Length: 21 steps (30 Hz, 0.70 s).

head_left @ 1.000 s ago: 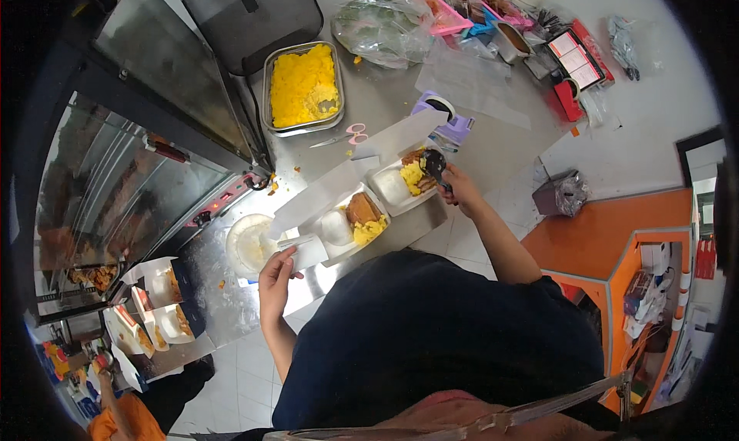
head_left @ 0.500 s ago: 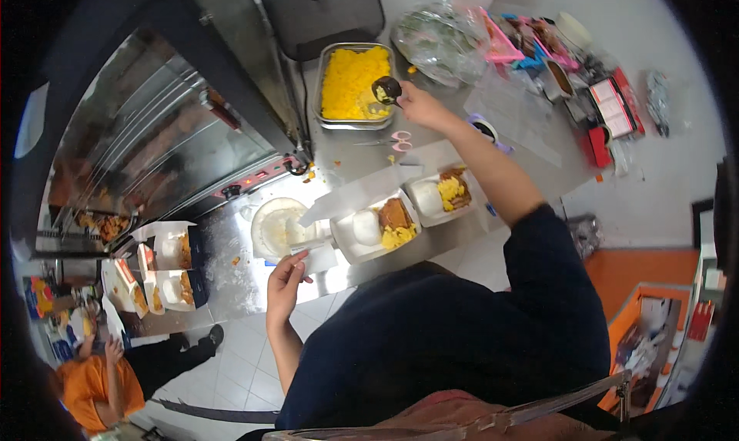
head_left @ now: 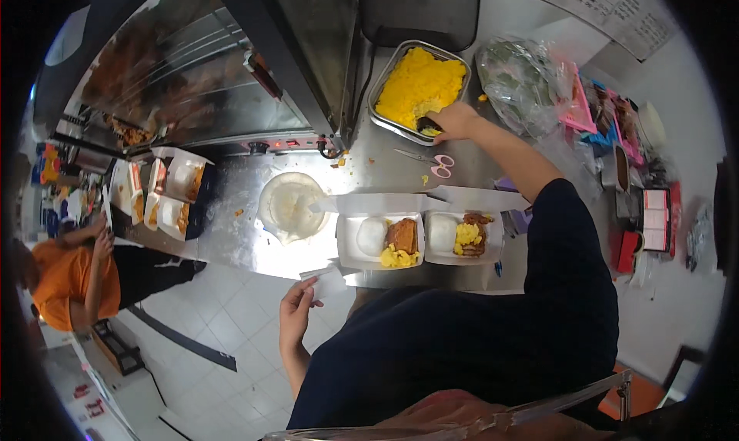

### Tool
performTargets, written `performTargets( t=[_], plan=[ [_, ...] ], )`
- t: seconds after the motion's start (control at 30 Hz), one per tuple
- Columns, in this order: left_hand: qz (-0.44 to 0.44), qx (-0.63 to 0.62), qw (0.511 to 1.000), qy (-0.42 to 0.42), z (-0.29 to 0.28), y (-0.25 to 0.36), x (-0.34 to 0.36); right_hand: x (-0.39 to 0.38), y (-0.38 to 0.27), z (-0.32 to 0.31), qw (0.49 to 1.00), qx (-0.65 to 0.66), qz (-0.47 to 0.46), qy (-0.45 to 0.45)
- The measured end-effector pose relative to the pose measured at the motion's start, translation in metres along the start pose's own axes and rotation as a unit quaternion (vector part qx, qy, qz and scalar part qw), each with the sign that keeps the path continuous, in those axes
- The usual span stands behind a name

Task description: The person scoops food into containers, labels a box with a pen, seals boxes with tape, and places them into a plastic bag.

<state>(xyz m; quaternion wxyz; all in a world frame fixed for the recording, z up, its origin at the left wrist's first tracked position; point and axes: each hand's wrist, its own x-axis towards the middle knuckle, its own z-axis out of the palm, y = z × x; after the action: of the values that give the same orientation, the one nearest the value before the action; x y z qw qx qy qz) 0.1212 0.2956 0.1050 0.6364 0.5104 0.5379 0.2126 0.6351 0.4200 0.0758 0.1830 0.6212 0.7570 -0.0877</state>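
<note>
My right hand (head_left: 456, 120) reaches across the steel counter into a metal tray of yellow scrambled egg (head_left: 419, 87), gripping a dark scoop (head_left: 428, 125) dug into the egg's near edge. Two open white foam boxes sit at the counter's front edge. The left box (head_left: 382, 239) holds white rice, a brown fried piece and some egg. The right box (head_left: 463, 235) holds rice, egg and a brown piece. My left hand (head_left: 296, 306) hangs below the counter edge, pinching a small white paper slip (head_left: 327, 278).
A clear plastic tub (head_left: 291, 204) stands left of the boxes. Pink-handled scissors (head_left: 431, 162) lie behind them. A glass warming cabinet (head_left: 223, 79) rises at left. A bagged bundle of greens (head_left: 523, 79) and packets crowd the right. A person in orange (head_left: 69, 275) stands at far left.
My right hand went from the right foam box up to the egg tray and now digs the scoop into it. My left hand dropped slightly below the counter edge.
</note>
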Motion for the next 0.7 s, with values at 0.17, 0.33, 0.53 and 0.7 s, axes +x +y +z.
performTargets(
  t=[0.17,0.33,0.53,0.7],
  plan=[
    [0.011,-0.010,1.000,0.013,0.034,0.004,-0.014,0.003,0.021,0.008,0.984,0.171,0.019,0.037],
    [0.016,0.004,1.000,0.012,0.043,0.000,-0.018,0.026,0.063,0.081,0.943,0.305,0.057,0.118],
    [0.004,-0.011,1.000,0.000,0.037,-0.001,-0.025,-0.028,0.023,0.006,0.803,0.567,0.182,-0.018],
    [0.035,0.086,0.996,-0.014,0.019,0.012,-0.015,-0.126,-0.070,-0.070,0.685,0.715,0.138,0.002]
  ],
)
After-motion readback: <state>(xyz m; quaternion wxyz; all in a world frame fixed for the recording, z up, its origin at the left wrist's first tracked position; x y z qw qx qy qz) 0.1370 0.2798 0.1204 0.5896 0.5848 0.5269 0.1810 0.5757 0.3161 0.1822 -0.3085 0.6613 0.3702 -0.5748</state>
